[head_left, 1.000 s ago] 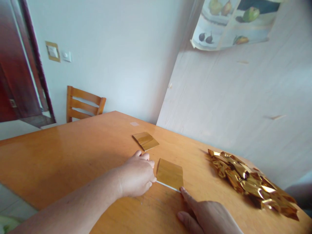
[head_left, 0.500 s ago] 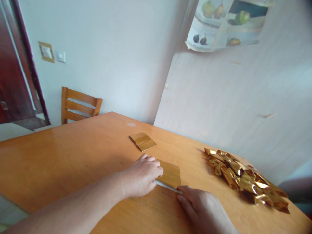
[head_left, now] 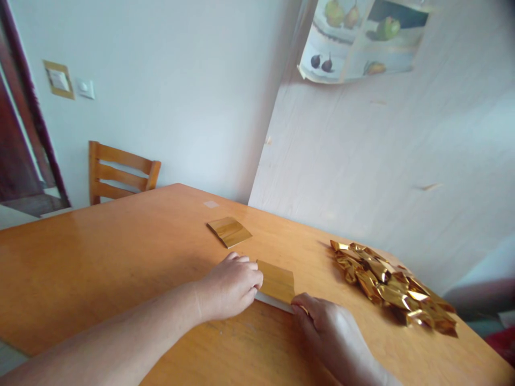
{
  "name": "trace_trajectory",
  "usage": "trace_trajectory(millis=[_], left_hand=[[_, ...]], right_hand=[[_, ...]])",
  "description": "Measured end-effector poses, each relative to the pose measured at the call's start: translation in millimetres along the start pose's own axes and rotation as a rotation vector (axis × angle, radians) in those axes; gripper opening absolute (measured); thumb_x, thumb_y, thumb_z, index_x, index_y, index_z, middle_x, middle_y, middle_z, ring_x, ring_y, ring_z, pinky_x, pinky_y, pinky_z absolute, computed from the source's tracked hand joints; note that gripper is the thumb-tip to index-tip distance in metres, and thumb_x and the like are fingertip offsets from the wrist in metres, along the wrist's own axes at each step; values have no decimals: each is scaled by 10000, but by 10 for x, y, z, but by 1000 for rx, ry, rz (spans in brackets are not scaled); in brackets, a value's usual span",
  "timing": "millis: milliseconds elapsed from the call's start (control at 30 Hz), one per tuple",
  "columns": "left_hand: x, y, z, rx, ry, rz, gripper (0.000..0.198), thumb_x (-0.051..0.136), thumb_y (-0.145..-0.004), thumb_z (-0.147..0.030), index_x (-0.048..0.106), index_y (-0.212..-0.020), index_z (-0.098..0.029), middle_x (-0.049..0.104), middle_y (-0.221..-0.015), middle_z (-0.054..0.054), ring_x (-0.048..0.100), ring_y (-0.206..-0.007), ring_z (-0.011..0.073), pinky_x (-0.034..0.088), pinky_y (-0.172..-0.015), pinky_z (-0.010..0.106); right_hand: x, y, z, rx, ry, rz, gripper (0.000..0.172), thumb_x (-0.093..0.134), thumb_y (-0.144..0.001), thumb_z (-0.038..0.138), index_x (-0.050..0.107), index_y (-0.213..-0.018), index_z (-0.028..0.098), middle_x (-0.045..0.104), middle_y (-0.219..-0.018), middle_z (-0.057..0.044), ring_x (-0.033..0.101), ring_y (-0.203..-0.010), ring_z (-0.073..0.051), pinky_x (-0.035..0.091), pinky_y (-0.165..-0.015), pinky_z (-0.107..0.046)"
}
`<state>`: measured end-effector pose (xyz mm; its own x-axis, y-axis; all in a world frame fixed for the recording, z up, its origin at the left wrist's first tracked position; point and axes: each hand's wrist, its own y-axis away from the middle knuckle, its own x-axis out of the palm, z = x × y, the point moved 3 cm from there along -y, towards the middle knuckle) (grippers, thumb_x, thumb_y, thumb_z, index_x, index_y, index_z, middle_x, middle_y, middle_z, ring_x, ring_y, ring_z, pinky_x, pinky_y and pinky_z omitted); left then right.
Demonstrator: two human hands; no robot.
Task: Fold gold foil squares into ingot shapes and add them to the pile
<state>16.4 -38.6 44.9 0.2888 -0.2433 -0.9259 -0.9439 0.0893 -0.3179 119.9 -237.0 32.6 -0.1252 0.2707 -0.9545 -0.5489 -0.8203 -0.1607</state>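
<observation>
A rectangular sheet of gold paper (head_left: 277, 280) is between my hands on the wooden table (head_left: 132, 230). Its near edge shows a white strip, as if the underside is turned up. My left hand (head_left: 237, 281) is closed around the sheet's left end, fingertips curled over it. At the near right corner, my right hand (head_left: 328, 327) pinches the paper between thumb and fingers. Beyond my left hand lies a small flat stack of gold paper (head_left: 229, 231), apart from the sheet.
To the right sits a heap of shiny folded gold paper pieces (head_left: 396, 289). A small pale patch (head_left: 211, 204) marks the far tabletop. A wooden chair (head_left: 123, 172) stands past the table's far left edge. Fruit pictures (head_left: 362, 40) hang on the board behind.
The white strip along the sheet's near edge looks wider now. My right hand has moved slightly up at its corner, while both hands keep their grip. The view has shifted a little right.
</observation>
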Motion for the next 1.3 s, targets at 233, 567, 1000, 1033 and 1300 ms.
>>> trace_trajectory(millis=[233,567,1000,1033,1300], left_hand=[[35,-41,-112,56,-11,-38,373,742,-759,-279,648,-1116,-226,630,-1043,49,544,-1014,255,392,-894,386],[30,-88,-151,78,-71,-82,160,573,-901,-176,646,-759,-190,591,-846,35,524,-855,198,381,-772,344],[118,-142,-39,-284,461,-233,237,493,-946,-280,605,-761,-184,598,-685,-26,554,-649,128,368,-590,242],[130,-142,-53,-286,481,-222,233,499,-945,-286,603,-762,-185,591,-670,-33,550,-638,125,364,-584,240],[150,-122,-215,-91,282,-173,189,545,-940,-231,638,-781,-192,627,-753,-6,576,-703,135,379,-632,251]], right_hand=[[8,11,-61,1,-83,-78,333,387,-1001,347,694,-933,238,736,-750,-28,700,-698,-194,406,-619,-257],[47,-33,-118,8,-269,-185,341,391,-1008,428,671,-1019,235,722,-783,-37,681,-692,-192,441,-637,-265],[16,-30,-29,59,-508,-272,411,476,-980,520,561,-732,203,563,-644,13,503,-602,-138,369,-553,-237],[30,-43,-7,60,-547,-236,401,479,-979,526,610,-795,195,602,-685,1,537,-640,-150,395,-579,-239],[109,-112,130,61,-892,-72,443,509,-948,589,677,-915,181,655,-797,-13,576,-723,-163,459,-659,-250]])
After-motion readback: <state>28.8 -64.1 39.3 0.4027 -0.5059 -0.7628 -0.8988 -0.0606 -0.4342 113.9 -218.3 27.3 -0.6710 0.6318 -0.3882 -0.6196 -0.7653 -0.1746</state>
